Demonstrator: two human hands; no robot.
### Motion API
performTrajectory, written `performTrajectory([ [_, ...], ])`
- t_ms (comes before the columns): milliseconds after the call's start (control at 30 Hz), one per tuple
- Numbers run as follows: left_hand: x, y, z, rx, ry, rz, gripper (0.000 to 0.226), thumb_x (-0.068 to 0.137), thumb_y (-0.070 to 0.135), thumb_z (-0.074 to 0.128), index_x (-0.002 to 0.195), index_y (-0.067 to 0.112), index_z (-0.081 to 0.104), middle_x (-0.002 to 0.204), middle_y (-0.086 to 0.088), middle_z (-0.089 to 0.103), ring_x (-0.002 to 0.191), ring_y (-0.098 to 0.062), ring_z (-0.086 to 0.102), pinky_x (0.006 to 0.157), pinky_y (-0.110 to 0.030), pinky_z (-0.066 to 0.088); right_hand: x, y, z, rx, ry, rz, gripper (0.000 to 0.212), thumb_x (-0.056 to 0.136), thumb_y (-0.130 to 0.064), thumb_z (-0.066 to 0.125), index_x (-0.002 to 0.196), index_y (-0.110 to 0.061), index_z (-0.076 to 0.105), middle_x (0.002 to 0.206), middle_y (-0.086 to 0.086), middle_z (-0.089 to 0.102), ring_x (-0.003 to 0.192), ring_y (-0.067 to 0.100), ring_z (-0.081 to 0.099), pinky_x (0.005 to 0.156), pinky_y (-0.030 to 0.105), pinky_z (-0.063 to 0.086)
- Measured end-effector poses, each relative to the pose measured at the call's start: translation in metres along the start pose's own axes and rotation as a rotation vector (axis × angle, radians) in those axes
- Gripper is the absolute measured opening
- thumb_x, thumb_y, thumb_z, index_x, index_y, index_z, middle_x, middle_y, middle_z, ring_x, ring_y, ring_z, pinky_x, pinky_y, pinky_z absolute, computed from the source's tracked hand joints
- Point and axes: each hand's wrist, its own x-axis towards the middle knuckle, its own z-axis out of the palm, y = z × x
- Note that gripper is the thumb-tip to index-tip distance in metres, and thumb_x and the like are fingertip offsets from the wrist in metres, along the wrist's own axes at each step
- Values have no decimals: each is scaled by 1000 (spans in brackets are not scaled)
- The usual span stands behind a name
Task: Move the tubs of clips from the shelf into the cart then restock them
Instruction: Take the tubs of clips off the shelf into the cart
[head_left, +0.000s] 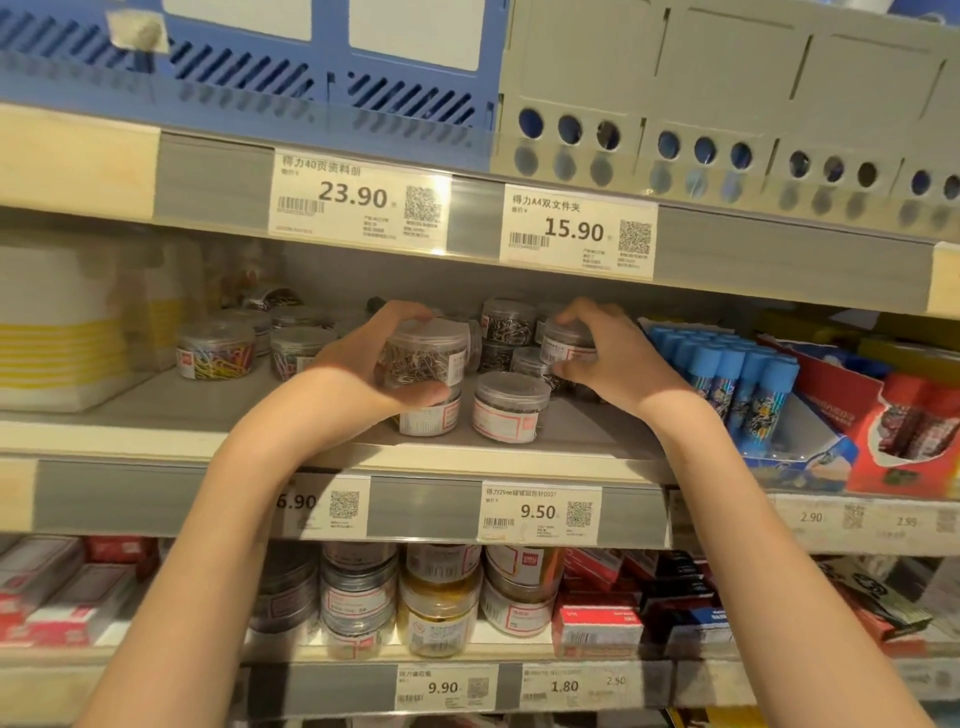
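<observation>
Clear round tubs of metal clips stand on the middle shelf (363, 457). My left hand (358, 369) grips one tub of silver clips (423, 353), held on top of another tub (431, 415). My right hand (608, 358) grips a second tub (566, 340) stacked further right. A lone tub with a white label (506, 408) stands at the shelf front between my hands. More tubs (506, 322) sit behind them. Tubs of coloured clips (215, 351) stand to the left.
Blue glue sticks (737, 374) fill a display box right of the tubs. White and yellow boxes (67, 332) stand at the far left. The shelf above carries blue and grey file holders (727, 104). Below are jars of pins (439, 608) and staple boxes (597, 618).
</observation>
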Motion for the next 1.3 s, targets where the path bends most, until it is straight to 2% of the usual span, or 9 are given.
performTrajectory([
  [167, 0, 3, -1, -39, -3, -24, 52, 80, 38, 69, 115, 54, 33, 105, 38, 39, 90, -15, 59, 62, -7, 42, -4, -3, -4, 75, 30, 0, 40, 80, -11, 71, 116, -18, 54, 125, 6, 37, 102, 17, 43, 84, 18, 29],
  [400, 3, -1, -1, -47, 2, -36, 51, 79, 38, 70, 115, 49, 36, 104, 36, 40, 95, -20, 57, 73, -14, 43, -9, -20, -10, 240, 81, -99, 41, 72, -14, 77, 110, -19, 61, 103, -13, 52, 92, 1, 49, 71, -3, 33],
  [633, 3, -1, -2, -43, 9, -49, 50, 79, 38, 70, 114, 49, 36, 99, 38, 39, 94, -20, 57, 63, -9, 40, -12, -36, -2, 237, -45, -125, 41, 71, -20, 78, 107, -31, 61, 116, -2, 52, 107, 14, 52, 95, 30, 44],
  [900, 8, -5, -1, 20, 25, -34, 55, 79, 39, 69, 123, 43, 36, 120, 13, 45, 89, -8, 50, 70, -23, 38, -15, -35, -3, 202, -95, -94, 47, 70, -28, 77, 109, -42, 54, 121, -2, 45, 111, 13, 48, 98, 32, 43],
  [967, 9, -5, 1, 46, 46, 1, 56, 78, 38, 70, 124, 40, 37, 122, 13, 44, 85, -3, 49, 76, -25, 36, -14, -34, -5, 189, -140, -74, 52, 70, -32, 77, 111, -47, 49, 123, -2, 41, 112, 13, 47, 100, 33, 43],
  [1033, 8, -5, 2, 72, 59, 46, 56, 78, 37, 71, 124, 35, 39, 121, 12, 42, 94, -7, 49, 81, -26, 37, -12, -36, -10, 145, -228, -50, 57, 72, -35, 76, 118, -48, 46, 125, -3, 38, 114, 13, 46, 97, 27, 43],
  [1133, 10, -4, -1, 107, 38, 60, 55, 76, 37, 72, 120, 31, 41, 121, 8, 42, 110, -16, 47, 90, -32, 40, -3, -41, -22, 49, -375, -3, 61, 72, -41, 76, 124, -48, 45, 129, -9, 39, 117, 9, 42, 81, 13, 37],
  [1233, 17, 1, -10, 187, -50, 65, 53, 74, 39, 73, 111, 29, 38, 116, 6, 45, 101, -17, 50, 84, -31, 40, 5, -50, -31, -91, -498, 31, 67, 68, -50, 76, 125, -50, 42, 130, -14, 42, 117, 10, 42, 90, 25, 38],
  [1300, 24, 5, -15, 244, -131, 71, 55, 72, 40, 75, 107, 29, 34, 113, 5, 47, 96, -19, 52, 84, -34, 42, 9, -57, -31, -112, -546, 59, 64, 67, -45, 79, 120, -45, 43, 123, -13, 47, 108, 9, 50, 83, 21, 44],
])
